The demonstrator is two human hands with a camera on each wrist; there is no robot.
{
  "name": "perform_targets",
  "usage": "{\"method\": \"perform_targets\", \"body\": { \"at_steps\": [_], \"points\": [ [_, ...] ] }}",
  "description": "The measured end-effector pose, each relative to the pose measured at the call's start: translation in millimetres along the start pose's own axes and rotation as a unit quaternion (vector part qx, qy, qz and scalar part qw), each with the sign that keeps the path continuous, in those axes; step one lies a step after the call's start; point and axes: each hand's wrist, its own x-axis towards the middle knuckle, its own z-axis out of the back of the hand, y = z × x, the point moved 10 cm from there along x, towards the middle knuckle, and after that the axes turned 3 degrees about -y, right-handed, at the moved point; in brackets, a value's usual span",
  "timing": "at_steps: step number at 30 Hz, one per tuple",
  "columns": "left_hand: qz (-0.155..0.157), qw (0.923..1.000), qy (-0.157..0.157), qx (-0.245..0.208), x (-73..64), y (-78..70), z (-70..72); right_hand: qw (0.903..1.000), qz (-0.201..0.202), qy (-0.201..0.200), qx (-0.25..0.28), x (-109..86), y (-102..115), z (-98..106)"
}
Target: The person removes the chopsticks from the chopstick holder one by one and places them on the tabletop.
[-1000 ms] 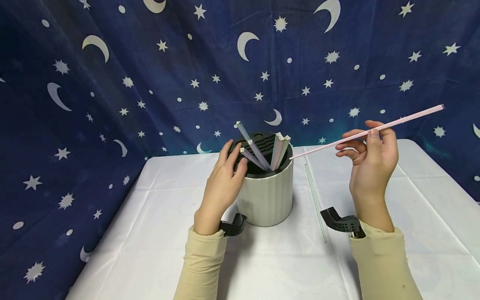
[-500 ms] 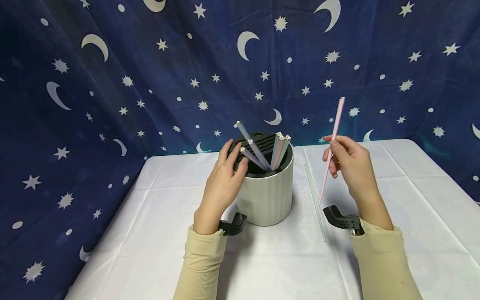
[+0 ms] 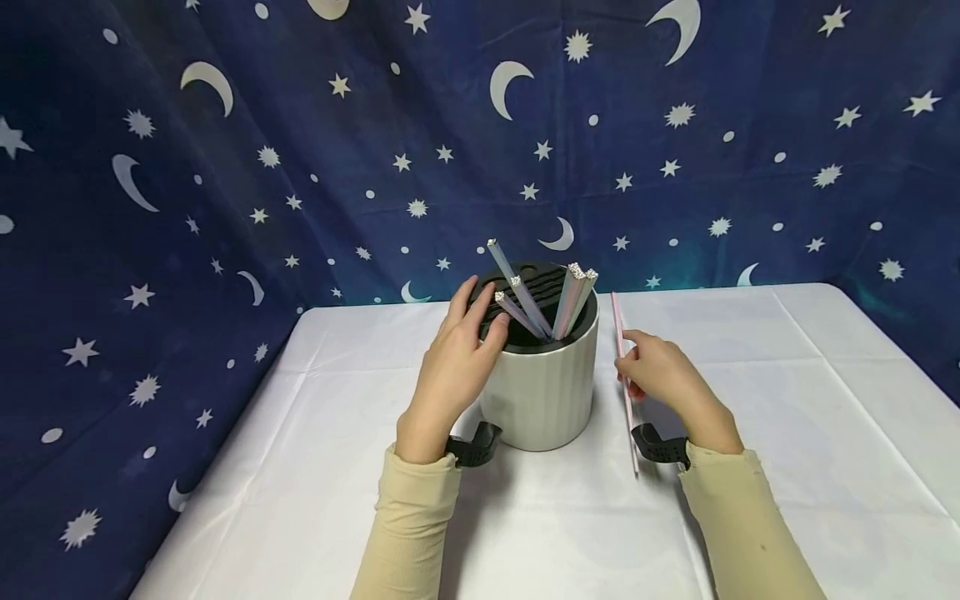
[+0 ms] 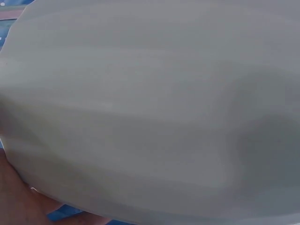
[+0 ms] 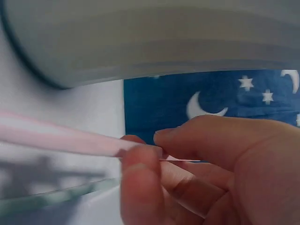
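My right hand (image 3: 663, 375) pinches a slim pink chopstick (image 3: 630, 417) between thumb and fingertips, just right of a ribbed white utensil holder (image 3: 536, 400). A pale green chopstick (image 5: 56, 197) lies below it in the right wrist view; in the head view the pink one covers it. My left hand (image 3: 457, 367) rests on the left side of the holder's rim, fingers extended over its slotted black top (image 3: 528, 279). Several pastel chopsticks (image 3: 528, 308) with sparkling ends lean inside the holder. In the left wrist view the holder's wall (image 4: 150, 103) fills nearly everything.
A white cloth (image 3: 337, 467) with fold creases covers the table. Behind and to the left hangs a dark blue curtain (image 3: 450, 108) printed with moons and stars. Each wrist carries a black camera mount (image 3: 476, 446).
My right hand has swung the pink chopstick from slanting up to the right, through upright, down to the green chopstick beside the holder. The left hand has stayed on the rim.
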Motion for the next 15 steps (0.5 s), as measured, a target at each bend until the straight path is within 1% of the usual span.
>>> {"method": "perform_targets", "body": {
  "at_steps": [2,6,9,15],
  "points": [
    [-0.003,1.0,0.002,0.0,0.4,-1.2,-1.3,0.9999,-0.008,0.009,-0.001,1.2,-5.5,-5.8],
    [-0.009,0.9999,0.005,0.003,0.8,-3.8,-2.3,0.9998,-0.017,0.01,-0.009,3.2,-12.8,-11.9],
    [-0.009,0.9999,0.001,0.006,0.6,-4.0,-1.0,0.9994,-0.016,0.008,-0.029,4.7,-15.8,-15.5],
    [-0.005,0.9999,-0.004,0.008,-0.4,-1.3,1.2,0.9977,-0.037,0.011,-0.056,6.0,-23.1,-23.5]
  ]
}}
